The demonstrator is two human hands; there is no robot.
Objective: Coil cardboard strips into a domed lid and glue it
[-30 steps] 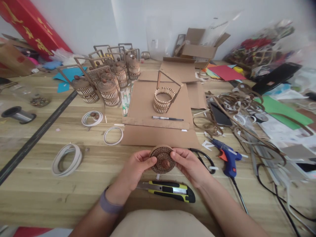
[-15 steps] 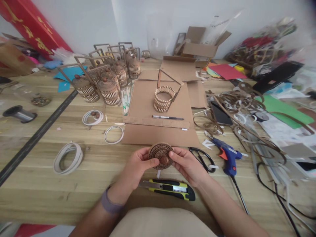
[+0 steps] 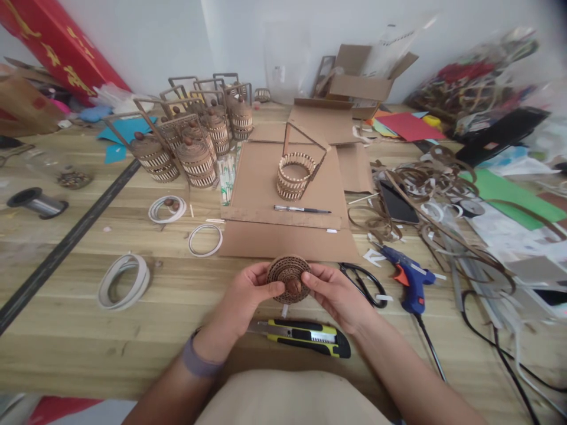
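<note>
Between both hands I hold a round lid (image 3: 287, 267) of coiled corrugated cardboard, with a brown bead-like knob (image 3: 294, 286) near its middle. My left hand (image 3: 250, 295) grips the left rim, thumb on top beside the knob. On the right rim, my right hand (image 3: 334, 292) is closed with its thumb against the knob; the fingers beneath are partly hidden. Below the lid lies a yellow and black utility knife (image 3: 310, 338). Farther off, a small open basket (image 3: 296, 177) with a tall angular handle stands on a cardboard sheet (image 3: 257, 171), behind a pen (image 3: 302, 209).
Several lidded baskets (image 3: 197, 162) stand at the back left. Tape rolls (image 3: 123, 282) lie on the left. To my right are black-handled scissors (image 3: 365, 286), a blue glue gun (image 3: 410, 277) with its cord, a phone (image 3: 398, 202) and tangled brown strips (image 3: 425, 177).
Both hands keep the same hold on the lid, which has barely moved. The whole view has shifted very slightly.
</note>
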